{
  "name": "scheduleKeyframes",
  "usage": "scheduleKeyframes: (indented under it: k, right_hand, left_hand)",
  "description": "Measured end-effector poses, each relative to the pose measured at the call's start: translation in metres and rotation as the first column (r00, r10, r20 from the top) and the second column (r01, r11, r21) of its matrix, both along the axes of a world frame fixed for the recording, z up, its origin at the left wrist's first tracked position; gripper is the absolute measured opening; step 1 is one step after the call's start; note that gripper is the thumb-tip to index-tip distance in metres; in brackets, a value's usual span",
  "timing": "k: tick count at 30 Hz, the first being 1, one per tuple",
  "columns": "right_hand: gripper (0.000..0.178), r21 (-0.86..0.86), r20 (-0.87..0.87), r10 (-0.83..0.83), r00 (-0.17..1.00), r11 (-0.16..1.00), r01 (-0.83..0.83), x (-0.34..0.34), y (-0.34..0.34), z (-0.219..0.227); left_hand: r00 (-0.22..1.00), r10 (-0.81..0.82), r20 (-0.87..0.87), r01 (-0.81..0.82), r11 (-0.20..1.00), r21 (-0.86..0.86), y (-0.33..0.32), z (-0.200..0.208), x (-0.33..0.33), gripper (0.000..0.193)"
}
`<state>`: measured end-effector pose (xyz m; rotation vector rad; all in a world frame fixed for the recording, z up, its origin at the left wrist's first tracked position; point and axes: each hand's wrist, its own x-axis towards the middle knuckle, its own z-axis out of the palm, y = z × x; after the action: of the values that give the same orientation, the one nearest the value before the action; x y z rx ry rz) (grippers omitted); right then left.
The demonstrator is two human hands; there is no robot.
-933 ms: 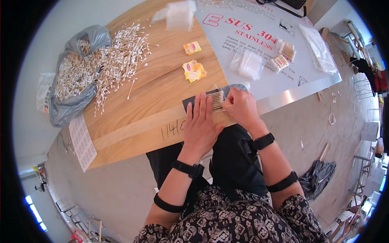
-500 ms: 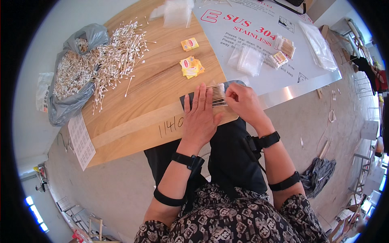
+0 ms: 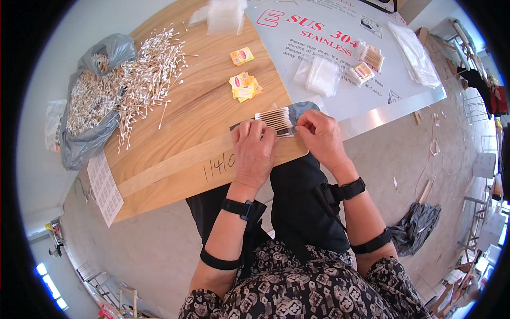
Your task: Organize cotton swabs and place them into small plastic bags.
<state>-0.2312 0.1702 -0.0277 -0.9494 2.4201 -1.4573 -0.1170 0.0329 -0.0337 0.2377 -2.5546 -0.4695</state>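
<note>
A row of cotton swabs [image 3: 274, 117] lies side by side in what looks like a small clear plastic bag, on a dark flat piece [image 3: 305, 107] near the table's front edge. My left hand [image 3: 253, 147] is closed at the row's lower left end, its fingers curled down and their tips partly hidden. At the right end, my right hand [image 3: 322, 134] pinches the edge of the clear bag between thumb and fingers. Yellow printed cards [image 3: 244, 86] lie in a small pile beyond my left hand, with more yellow cards [image 3: 241, 56] farther back.
Loose cotton swabs [image 3: 154, 66] spill from a grey plastic bag [image 3: 87, 146] at the left. Clear empty bags [image 3: 317, 76] and filled swab packs [image 3: 363, 74] rest on the film-covered metal sheet [image 3: 366, 114]. More clear bags [image 3: 226, 18] lie at the back; a label sheet [image 3: 105, 186] hangs over the left edge.
My left hand has gone from lying flat over the swabs to curled fingers, drawn back toward me and uncovering more of the row. My right hand still pinches at the right end.
</note>
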Motion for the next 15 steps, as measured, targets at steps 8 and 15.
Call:
scheduleKeyframes:
  k: [8,15]
  right_hand:
    - [0.005,0.023,-0.046,-0.001,0.999,1.0,0.002,0.002,0.001,-0.003]
    - [0.005,0.031,-0.076,-0.004,0.997,0.999,0.006,0.001,0.003,0.004]
  left_hand:
    - [1.0,0.022,0.006,-0.021,0.999,-0.032,-0.007,-0.001,0.002,0.016]
    - [0.996,0.024,0.091,-0.02,0.999,-0.045,-0.011,0.007,0.002,0.015]
